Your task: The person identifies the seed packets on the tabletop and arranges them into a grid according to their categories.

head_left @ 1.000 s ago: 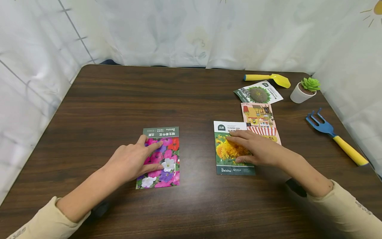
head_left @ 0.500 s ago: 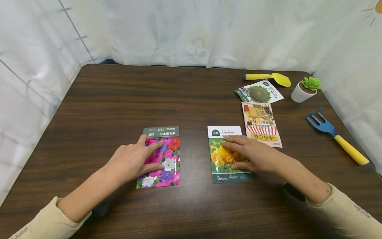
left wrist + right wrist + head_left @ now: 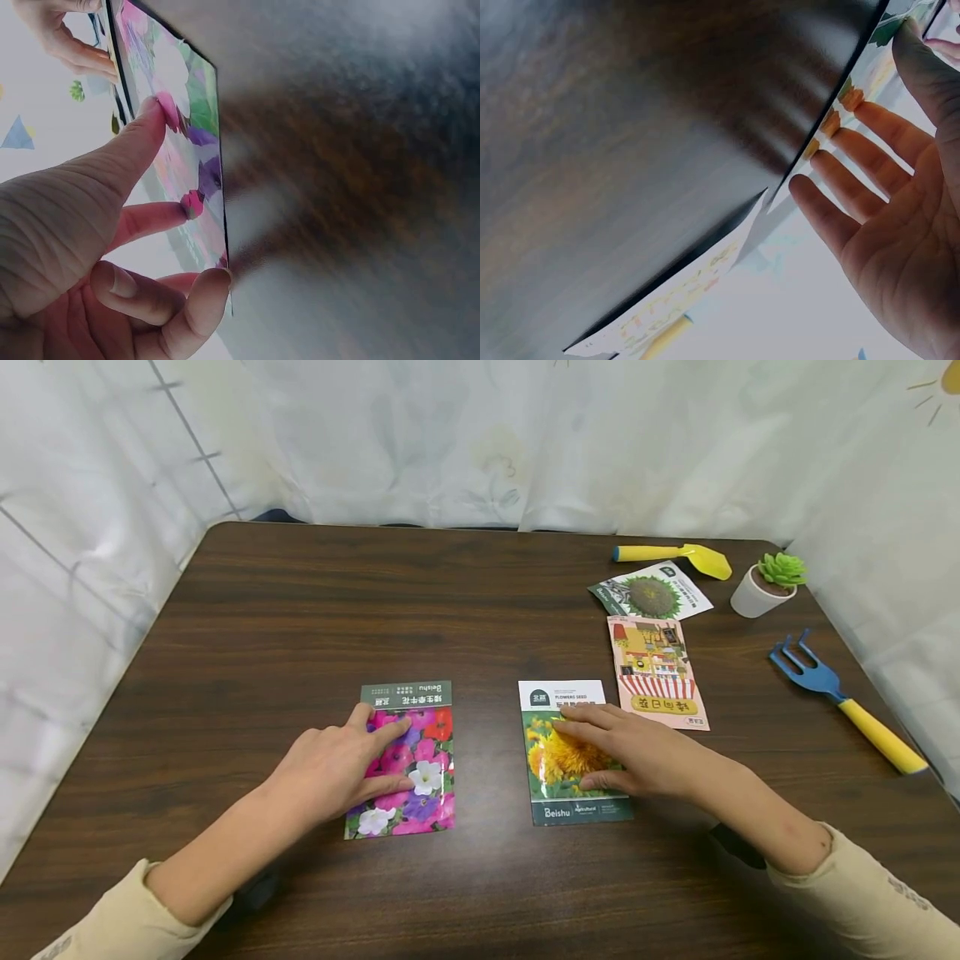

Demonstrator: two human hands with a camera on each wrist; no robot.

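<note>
On the left of the table lies a seed packet with pink, purple and white petunias [image 3: 416, 806]. My left hand [image 3: 326, 772] rests on it, thumb and index fingertips touching its face; in the left wrist view the other fingers bend beside its edge. To the right is a seed packet with yellow flowers [image 3: 577, 810], white at its top. The fingertips of my right hand [image 3: 637, 747] touch its printed face, fingers extended, as the right wrist view also shows. A pink seed packet [image 3: 660, 672] lies just beyond the right hand.
A sunflower seed packet [image 3: 651, 596] lies near the back right, below a yellow toy shovel [image 3: 682, 554]. A small potted succulent [image 3: 765, 589] stands by the right edge. A blue hand rake with yellow handle [image 3: 840, 697] lies nearer. White curtains [image 3: 450, 443] surround the table [image 3: 337, 602].
My right hand has slid the yellow-flower packet left and toward me, off the pink packet, which now shows fully. The left hand and its packet have stayed nearly still.
</note>
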